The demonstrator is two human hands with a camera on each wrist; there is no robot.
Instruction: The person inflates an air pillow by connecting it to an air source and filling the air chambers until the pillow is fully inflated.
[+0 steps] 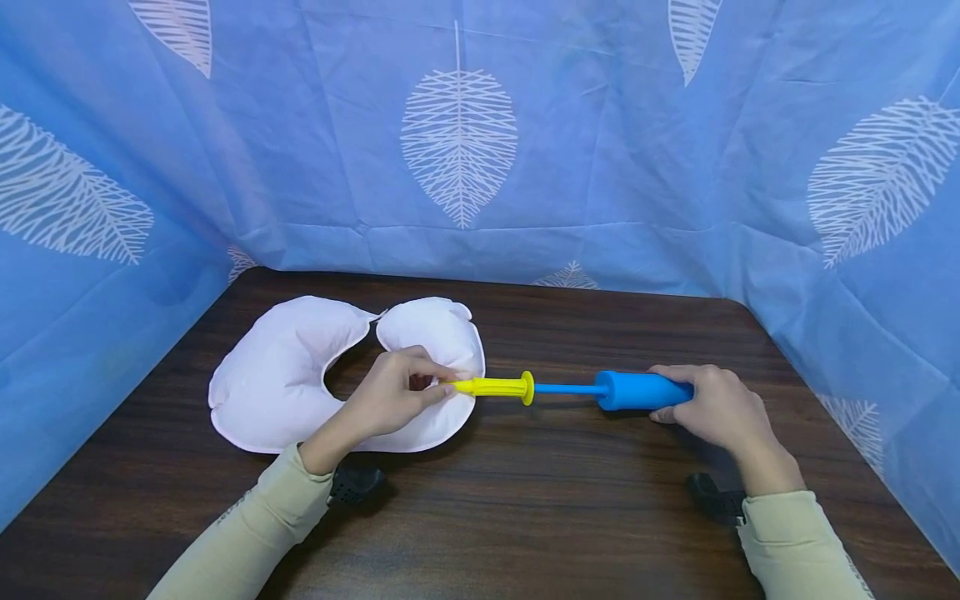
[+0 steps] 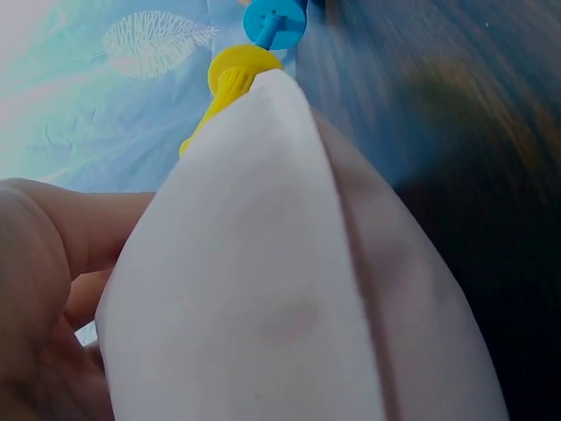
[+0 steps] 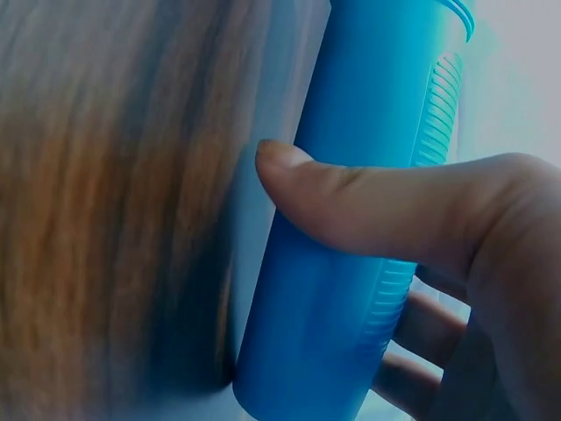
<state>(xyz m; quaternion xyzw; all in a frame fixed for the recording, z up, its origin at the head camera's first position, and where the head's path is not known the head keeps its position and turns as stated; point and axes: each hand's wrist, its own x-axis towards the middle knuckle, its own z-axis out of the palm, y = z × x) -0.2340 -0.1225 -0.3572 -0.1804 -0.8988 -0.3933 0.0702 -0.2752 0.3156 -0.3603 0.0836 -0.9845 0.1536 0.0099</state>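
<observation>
A white U-shaped inflatable pillow [image 1: 277, 375] lies on the dark wooden table [image 1: 525, 508], left of centre. My left hand [image 1: 438, 385] pinches the tip of a yellow pump nozzle [image 1: 495, 387] against the pillow's right lobe. A thin blue rod [image 1: 566, 388] runs from the nozzle to a blue pump handle [image 1: 637, 390], which my right hand [image 1: 712, 404] grips. The left wrist view is filled by the pillow [image 2: 280, 289], with the yellow nozzle [image 2: 232, 79] beyond it. In the right wrist view my thumb [image 3: 377, 206] wraps the blue handle [image 3: 351, 219].
Blue cloth with white leaf prints [image 1: 457, 142] hangs around the table at the back and on both sides. Black camera mounts sit under my left wrist [image 1: 356, 485] and right wrist [image 1: 716, 496]. Bare wood stretches along the table's front.
</observation>
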